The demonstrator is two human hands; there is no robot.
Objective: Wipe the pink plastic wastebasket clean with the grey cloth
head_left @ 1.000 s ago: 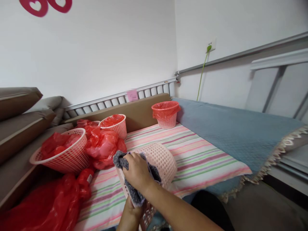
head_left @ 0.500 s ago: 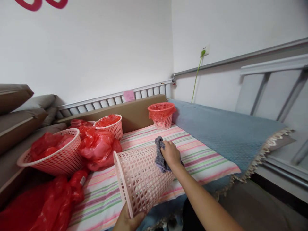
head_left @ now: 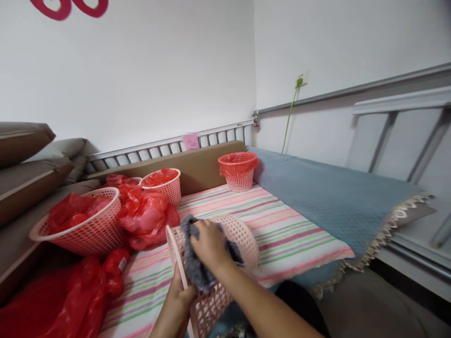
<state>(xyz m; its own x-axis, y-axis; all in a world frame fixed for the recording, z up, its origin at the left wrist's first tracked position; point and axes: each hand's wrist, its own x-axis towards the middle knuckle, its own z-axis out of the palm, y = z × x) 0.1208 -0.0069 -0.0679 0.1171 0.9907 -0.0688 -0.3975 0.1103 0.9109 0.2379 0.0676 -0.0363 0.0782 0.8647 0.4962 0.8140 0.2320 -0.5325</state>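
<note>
A pink plastic lattice basket (head_left: 243, 234) lies on its side over the near edge of the striped cloth, its rim toward the left. My left hand (head_left: 179, 291) grips that rim from below, some fingers hidden behind it. In my right hand (head_left: 209, 241) is a bunched grey cloth (head_left: 195, 263), pressed against the basket's outer side close to the rim. The fingers are closed around the cloth.
A pink basket with a red bag liner (head_left: 238, 171) stands at the back. To the left are a large basket (head_left: 88, 234), another basket (head_left: 171, 190) and red plastic bags (head_left: 148, 216). Grey cushions (head_left: 31, 183) are stacked far left. A blue cover (head_left: 317, 188) lies right of the striped cloth (head_left: 299, 234).
My right hand has slid the grey cloth leftward along the basket, from its base end to near the rim. My left hand has shifted slightly up along the rim.
</note>
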